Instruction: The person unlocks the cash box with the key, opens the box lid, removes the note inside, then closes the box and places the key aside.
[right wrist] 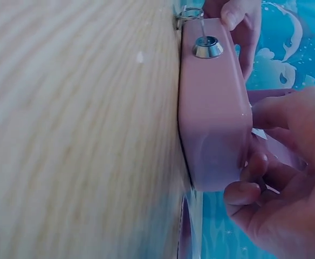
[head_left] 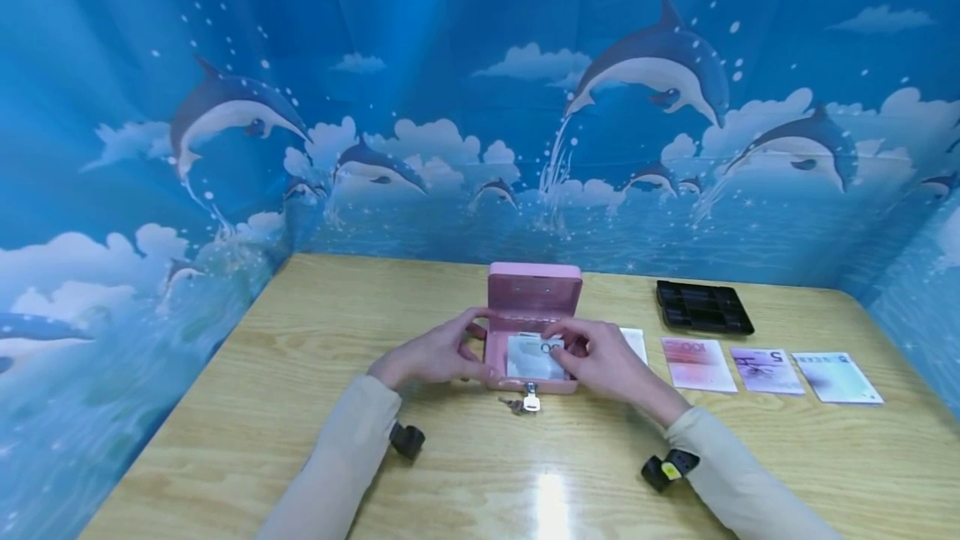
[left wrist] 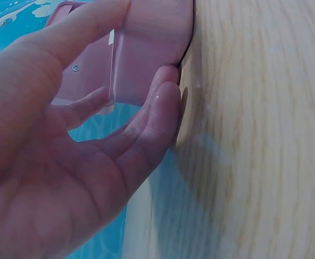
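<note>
A pink cash box (head_left: 534, 294) stands on the table with its lid raised, a key in its front lock. My left hand (head_left: 438, 348) holds the box's left side, thumb at the front and fingers toward the back. The left wrist view shows those fingers (left wrist: 160, 108) against the pink wall. Inside the box lies a pale banknote (head_left: 531, 359) printed with large digits. Its right part is pinched by my right hand (head_left: 607, 357), which reaches over the right wall. In the right wrist view the box wall (right wrist: 214, 118) hides most of the note.
A keyring (head_left: 514, 405) hangs at the box's front. Right of the box, a pale note (head_left: 635, 342) shows behind my hand, then a red note (head_left: 697, 363), a purple note (head_left: 767, 372) and a blue-green note (head_left: 838, 377). Behind them lies a black compartment tray (head_left: 703, 308).
</note>
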Demonstrator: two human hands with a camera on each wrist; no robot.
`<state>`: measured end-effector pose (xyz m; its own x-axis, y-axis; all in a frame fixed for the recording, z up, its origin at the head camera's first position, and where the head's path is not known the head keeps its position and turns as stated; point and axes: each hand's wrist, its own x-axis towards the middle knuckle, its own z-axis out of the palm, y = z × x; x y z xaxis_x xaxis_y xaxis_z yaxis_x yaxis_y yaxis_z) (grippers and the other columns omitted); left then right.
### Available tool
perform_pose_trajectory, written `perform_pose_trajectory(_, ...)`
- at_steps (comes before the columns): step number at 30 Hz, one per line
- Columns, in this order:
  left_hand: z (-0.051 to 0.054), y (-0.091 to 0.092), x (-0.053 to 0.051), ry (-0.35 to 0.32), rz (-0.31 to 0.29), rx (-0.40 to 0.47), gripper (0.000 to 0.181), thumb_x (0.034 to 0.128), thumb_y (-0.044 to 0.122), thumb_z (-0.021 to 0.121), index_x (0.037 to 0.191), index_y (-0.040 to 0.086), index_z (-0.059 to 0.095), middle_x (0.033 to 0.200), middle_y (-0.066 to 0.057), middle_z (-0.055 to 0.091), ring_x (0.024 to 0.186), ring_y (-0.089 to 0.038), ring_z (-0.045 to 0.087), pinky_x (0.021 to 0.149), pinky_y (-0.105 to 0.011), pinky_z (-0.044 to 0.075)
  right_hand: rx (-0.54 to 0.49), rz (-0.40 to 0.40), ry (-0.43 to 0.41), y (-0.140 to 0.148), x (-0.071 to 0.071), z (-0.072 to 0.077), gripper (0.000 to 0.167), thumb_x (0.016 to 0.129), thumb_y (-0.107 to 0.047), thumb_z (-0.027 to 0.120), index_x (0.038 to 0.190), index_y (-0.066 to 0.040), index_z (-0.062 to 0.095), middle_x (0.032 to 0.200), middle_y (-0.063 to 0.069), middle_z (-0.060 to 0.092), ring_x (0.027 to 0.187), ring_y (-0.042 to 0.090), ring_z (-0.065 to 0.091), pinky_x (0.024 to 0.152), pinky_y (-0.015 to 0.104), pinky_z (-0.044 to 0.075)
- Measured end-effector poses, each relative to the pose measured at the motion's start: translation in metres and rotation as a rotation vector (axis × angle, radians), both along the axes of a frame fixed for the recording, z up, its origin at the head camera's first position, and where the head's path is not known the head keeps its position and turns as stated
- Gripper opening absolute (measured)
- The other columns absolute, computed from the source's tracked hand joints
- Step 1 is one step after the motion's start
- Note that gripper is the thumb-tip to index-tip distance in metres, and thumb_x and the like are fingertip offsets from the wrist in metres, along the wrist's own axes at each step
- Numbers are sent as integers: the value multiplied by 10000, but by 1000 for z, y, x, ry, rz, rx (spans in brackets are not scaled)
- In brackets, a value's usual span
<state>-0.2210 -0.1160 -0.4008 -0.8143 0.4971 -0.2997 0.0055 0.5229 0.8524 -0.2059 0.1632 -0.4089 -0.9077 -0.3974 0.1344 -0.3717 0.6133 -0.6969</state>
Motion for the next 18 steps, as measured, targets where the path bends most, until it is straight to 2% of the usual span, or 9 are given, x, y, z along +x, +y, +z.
perform_pose_trajectory(6,-1,1,-1,4,-3,11,935,812,255,876,1559,363,324,1459,-95,513,1021,-187,679,847,-344,612,-103,-55,-104,2,-1,2,196,956,-113,689,1124,-196,743,778,27,665,686,166,600,548,268,488)
perform_pose_trajectory(18,-1,0,0,15,0,6,903,827,262,866,1553,354,338,1453,-96,514,997,-182,677,832,-339,610,-229,-135,-212,7,-3,9,195,981,-153,672,1170,-149,720,853,82,672,717,203,568,501,272,475)
